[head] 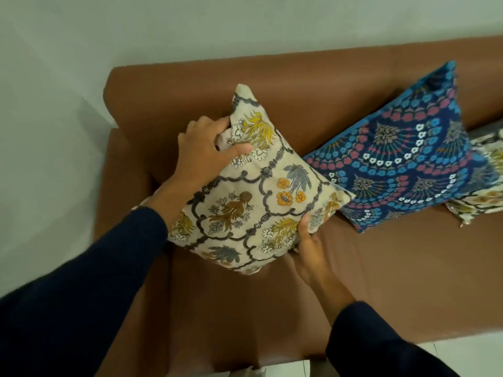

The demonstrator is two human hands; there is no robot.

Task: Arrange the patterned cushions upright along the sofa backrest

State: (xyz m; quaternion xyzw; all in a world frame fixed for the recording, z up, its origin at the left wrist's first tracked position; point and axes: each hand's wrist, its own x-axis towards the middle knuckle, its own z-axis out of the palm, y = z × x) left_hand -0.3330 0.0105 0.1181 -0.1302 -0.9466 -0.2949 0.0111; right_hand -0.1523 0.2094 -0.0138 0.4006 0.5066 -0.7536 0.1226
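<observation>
- Two dark navy sleeves enter from the bottom of the frame, one at lower left, one at lower right.
- The right hand [309, 248], just below centre, cups the lower right edge of a cream square fabric cushion with a grey lattice and yellow and orange flowers [253, 191], thumb on the patterned face, fingers hidden behind it.
- The left hand [202, 156], left of centre, pinches the same cushion near its upper corner, thumb across the front and fingers curled behind the edge.
- This cushion is tilted on one corner at centre frame, over the seat of the brown leather sofa [394, 268].
- Right of it, touching, a dark blue square cushion with pink and light blue floral arcs [408, 164] leans against the backrest.
- At the right edge, a second cream patterned cushion [487, 186] lies partly behind the blue one.
- A pale wall [190, 25] fills the top of the frame.
</observation>
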